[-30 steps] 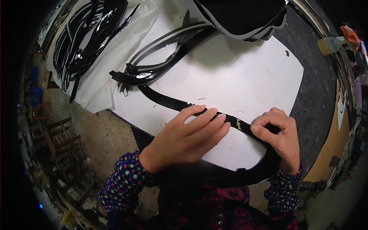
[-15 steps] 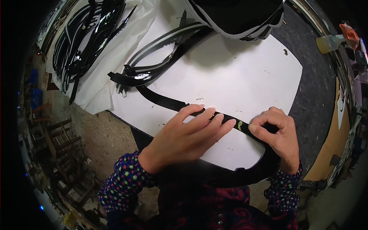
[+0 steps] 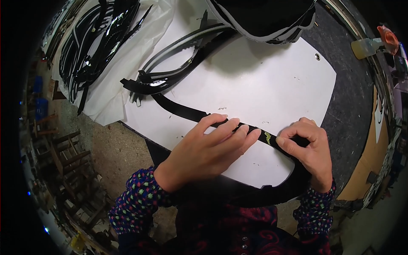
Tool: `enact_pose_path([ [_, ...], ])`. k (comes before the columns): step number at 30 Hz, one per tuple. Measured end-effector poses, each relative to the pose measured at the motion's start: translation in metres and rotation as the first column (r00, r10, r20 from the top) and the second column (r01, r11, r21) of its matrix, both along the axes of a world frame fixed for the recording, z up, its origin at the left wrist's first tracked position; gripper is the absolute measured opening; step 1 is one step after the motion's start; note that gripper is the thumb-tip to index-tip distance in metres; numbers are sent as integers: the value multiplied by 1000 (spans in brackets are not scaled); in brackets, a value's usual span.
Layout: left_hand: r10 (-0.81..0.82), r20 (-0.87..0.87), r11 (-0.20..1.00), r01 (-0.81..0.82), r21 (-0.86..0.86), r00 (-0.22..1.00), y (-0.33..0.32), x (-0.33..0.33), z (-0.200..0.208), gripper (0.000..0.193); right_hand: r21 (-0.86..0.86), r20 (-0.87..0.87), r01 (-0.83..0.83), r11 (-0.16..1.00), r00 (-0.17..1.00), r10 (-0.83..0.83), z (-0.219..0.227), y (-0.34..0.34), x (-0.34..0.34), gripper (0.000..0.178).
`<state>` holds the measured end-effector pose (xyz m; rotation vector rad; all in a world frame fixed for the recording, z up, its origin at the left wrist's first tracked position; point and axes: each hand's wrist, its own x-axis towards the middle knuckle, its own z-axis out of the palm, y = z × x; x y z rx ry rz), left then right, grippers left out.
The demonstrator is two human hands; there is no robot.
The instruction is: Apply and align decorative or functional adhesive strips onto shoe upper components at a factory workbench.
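Note:
A long black fabric strip [image 3: 183, 111] crosses the near part of the white board and curves round at the right, toward my body. My left hand [image 3: 204, 148] lies palm down on the strip, its fingers stretched out and slightly apart along it. My right hand [image 3: 309, 146] is closed on the strip farther right, thumb on top and fingers curled. In the gap between the hands, a small jagged yellow-green mark [image 3: 268, 138] shows on the strip. The strip's near end lies in dark shadow by my clothing.
Glossy black strips with white edging [image 3: 157, 87] lie at the board's far left. More fill a white plastic bag [image 3: 121, 80] beyond. A black piece with grey edging [image 3: 267, 25] rests at the back. A spray bottle [image 3: 363, 49] stands far right. The white board [image 3: 293, 85] lies on a dark surface.
The yellow-green mark between my hands shows longer and more zigzag than before. Both hands stay almost where they were on the strip.

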<state>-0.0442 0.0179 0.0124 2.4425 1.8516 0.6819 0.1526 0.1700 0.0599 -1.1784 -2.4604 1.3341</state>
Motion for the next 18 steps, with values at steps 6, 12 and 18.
enact_pose_path([
  [6,18,70,999,-14,-48,997,3,-2,4,39,1,4,0,1000,1000,0,0,0,1,6],
  [12,23,121,996,-12,-87,992,7,-4,6,46,-9,-2,-5,1000,1000,5,1,0,0,6],
  [18,35,133,994,-21,-106,991,7,-3,6,46,-36,25,-9,999,1000,10,2,1,1,6],
])
